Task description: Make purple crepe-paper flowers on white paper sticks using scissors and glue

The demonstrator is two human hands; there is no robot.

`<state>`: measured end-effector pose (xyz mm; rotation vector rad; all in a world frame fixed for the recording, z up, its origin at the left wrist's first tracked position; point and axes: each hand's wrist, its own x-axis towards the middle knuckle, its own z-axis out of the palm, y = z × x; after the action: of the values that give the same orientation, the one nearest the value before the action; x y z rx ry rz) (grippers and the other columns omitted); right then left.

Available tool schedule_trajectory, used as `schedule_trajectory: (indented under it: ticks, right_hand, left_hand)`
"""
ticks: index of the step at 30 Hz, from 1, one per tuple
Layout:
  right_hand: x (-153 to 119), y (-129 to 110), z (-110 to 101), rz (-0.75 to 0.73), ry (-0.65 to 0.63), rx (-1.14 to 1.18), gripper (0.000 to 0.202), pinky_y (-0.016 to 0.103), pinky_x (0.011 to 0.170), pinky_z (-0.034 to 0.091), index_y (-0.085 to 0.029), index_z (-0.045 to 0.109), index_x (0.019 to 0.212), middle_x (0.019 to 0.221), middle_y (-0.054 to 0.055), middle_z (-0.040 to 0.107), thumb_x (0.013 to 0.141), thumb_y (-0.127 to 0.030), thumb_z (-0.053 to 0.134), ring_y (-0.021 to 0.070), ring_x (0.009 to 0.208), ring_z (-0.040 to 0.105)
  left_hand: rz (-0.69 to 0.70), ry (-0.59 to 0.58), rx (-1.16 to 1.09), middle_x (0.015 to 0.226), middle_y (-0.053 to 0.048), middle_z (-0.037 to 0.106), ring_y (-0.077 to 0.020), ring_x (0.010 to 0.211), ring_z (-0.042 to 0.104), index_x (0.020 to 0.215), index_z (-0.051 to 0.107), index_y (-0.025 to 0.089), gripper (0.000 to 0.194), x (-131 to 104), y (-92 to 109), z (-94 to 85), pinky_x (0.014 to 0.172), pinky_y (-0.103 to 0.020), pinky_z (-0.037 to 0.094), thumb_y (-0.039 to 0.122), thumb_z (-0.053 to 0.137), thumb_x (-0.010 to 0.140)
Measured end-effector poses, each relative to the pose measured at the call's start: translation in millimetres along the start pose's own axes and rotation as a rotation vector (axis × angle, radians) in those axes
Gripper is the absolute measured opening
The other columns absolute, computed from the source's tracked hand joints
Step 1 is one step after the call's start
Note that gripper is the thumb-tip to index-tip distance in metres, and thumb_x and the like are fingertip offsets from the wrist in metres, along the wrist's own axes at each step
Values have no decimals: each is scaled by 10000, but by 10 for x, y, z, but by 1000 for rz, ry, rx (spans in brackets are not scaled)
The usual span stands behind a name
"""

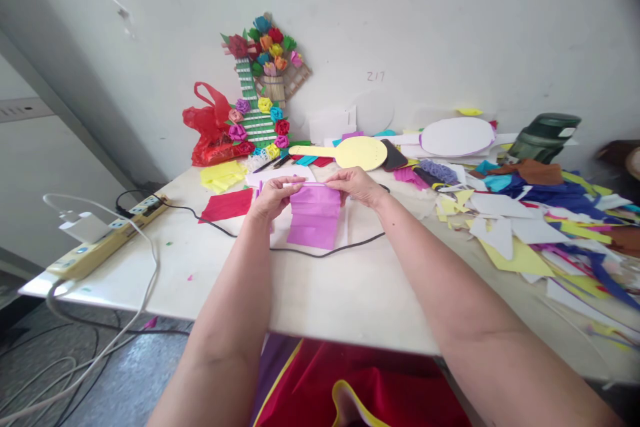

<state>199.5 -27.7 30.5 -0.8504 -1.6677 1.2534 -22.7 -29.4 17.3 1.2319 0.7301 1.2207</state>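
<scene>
A sheet of pink-purple crepe paper (315, 217) hangs over the white table (325, 293), with a thin white stick (295, 183) along its top edge. My left hand (273, 199) pinches the paper's top left corner at the stick. My right hand (356, 185) grips the top right edge. Both hands hold the paper a little above the tabletop. A black cable (310, 252) runs on the table under the paper.
A paper-flower craft (263, 90) and a red plastic bag (210, 127) lean at the wall. Red paper (227, 205) and yellow paper (223, 175) lie left. A yellow paddle shape (350, 152) and scattered paper scraps (540, 220) fill the right. A power strip (107, 237) sits at the left edge.
</scene>
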Motion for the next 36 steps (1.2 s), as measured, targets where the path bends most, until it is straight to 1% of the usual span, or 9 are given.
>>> schedule_trajectory:
  ticks: [4,10,15,19,22,26,31,33,36]
  right_hand:
    - [-3,9,-4,-40,28,13,259,210,393,473,-101,712,772,548,20,640,606,-298,727,105,419,563]
    - [-6,20,-13,-39,21,18,304,212,359,440,-78,707,792,470,11,604,606,-317,727,94,345,510]
    - [16,41,-20,-72,54,65,299,217,378,450,-86,704,800,492,24,624,594,-300,734,101,374,527]
    - [27,49,-12,-78,59,74,283,208,374,442,-93,704,800,510,31,636,602,-295,727,96,384,525]
    - [30,53,-5,-82,44,90,280,206,363,435,-94,704,801,513,31,636,610,-297,722,97,382,524]
    - [41,68,-4,-65,52,106,282,203,356,435,-96,706,790,514,22,628,593,-296,735,92,375,517]
    - [44,79,-5,-55,64,107,277,202,354,438,-102,711,787,538,22,633,586,-290,741,89,386,520]
    - [39,74,-4,-59,62,105,271,201,352,436,-103,712,785,534,20,631,590,-289,740,89,385,518]
    - [29,66,-4,-63,60,91,272,199,353,432,-102,714,781,527,21,628,593,-296,739,88,386,516]
  left_hand:
    - [-7,3,1,627,-36,661,-94,532,579,820,714,127,349,-3,9,14,551,-210,457,204,805,492]
    - [-28,17,-6,610,-32,657,-86,514,571,810,709,118,334,0,23,14,542,-202,453,190,800,496]
    - [-37,-10,-31,607,-32,656,-82,525,571,814,714,114,347,-5,32,18,540,-189,451,160,800,481]
    - [-23,4,-64,633,-25,668,-84,539,578,836,716,145,352,-9,37,28,550,-194,454,152,792,493]
    - [3,23,-81,645,-19,670,-84,543,576,784,717,158,308,-12,38,34,551,-196,449,146,790,485]
    - [24,24,-59,661,-23,668,-88,549,565,697,707,149,221,-6,33,26,545,-200,436,158,773,486]
    - [52,26,-39,648,-44,662,-91,529,531,688,712,129,184,13,14,3,489,-195,392,237,744,543]
    - [49,14,-44,638,-46,661,-90,531,529,685,712,127,189,13,15,8,499,-197,392,263,747,560]
    - [33,-6,-38,665,-52,671,-97,568,553,692,712,129,202,3,25,26,540,-204,408,253,774,545]
